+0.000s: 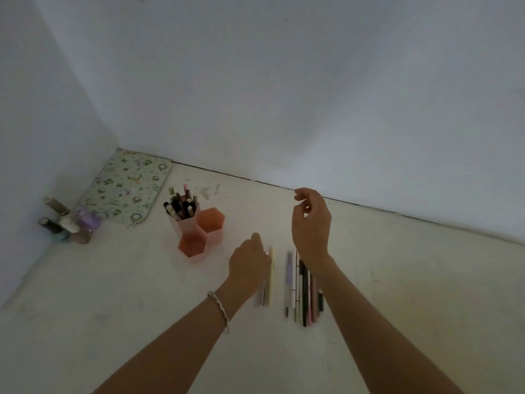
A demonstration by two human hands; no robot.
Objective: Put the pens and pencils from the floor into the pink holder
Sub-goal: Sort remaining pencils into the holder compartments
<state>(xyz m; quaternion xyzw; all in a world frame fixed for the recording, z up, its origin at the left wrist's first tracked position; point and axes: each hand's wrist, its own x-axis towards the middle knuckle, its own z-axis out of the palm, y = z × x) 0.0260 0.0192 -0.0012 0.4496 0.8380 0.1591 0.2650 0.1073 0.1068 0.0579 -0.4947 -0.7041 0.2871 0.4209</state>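
Note:
A pink holder (199,231) made of three hexagonal cups stands on the pale floor. Its tallest back cup is full of several pens (181,204); the two lower cups look empty. A row of several pens and pencils (304,291) lies on the floor under my right forearm. A cream pencil (270,275) and two more pens lie just left of that row. My left hand (248,263) is down beside the cream pencil, fingers touching or closing on it; the view is blurred. My right hand (311,223) hovers above the row, fingers loosely curled, holding nothing.
A green patterned pouch (127,186) lies in the corner at the back left. Several small bottles (68,223) stand next to it against the left wall. The back wall runs close behind the holder and my right hand.

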